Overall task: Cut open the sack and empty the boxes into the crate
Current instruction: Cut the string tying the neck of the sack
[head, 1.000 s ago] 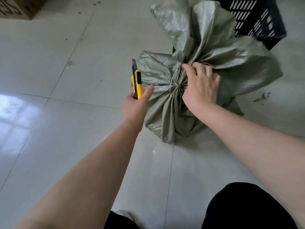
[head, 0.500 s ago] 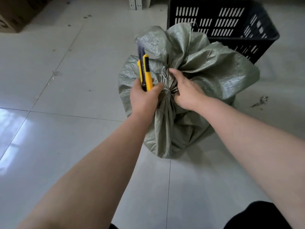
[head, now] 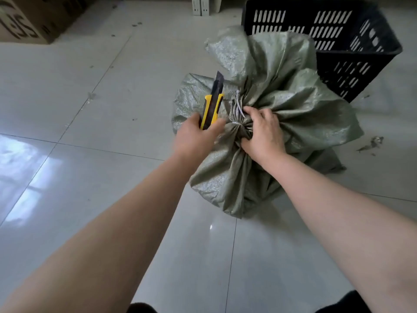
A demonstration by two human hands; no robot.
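Observation:
A grey-green woven sack (head: 300, 114) lies on the tiled floor, its neck bunched and tied with pale string (head: 237, 109). My right hand (head: 262, 135) grips the gathered neck just right of the knot. My left hand (head: 195, 137) holds a yellow and black utility knife (head: 212, 107) upright, blade out and pointing away from me, just left of the tie. A black slotted plastic crate (head: 352, 48) stands behind the sack at the upper right. The sack's contents are hidden.
A brown cardboard box (head: 20, 21) sits in the top left corner. Small scraps of debris (head: 371, 143) lie on the floor right of the sack. A pale upright post (head: 200, 5) stands at the top edge. My dark-clothed knees show at the bottom.
My left hand brought the knife in from the left toward the tied neck. My right hand shifted its grip around the bunched neck. The view tilted up, bringing the crate into full sight.

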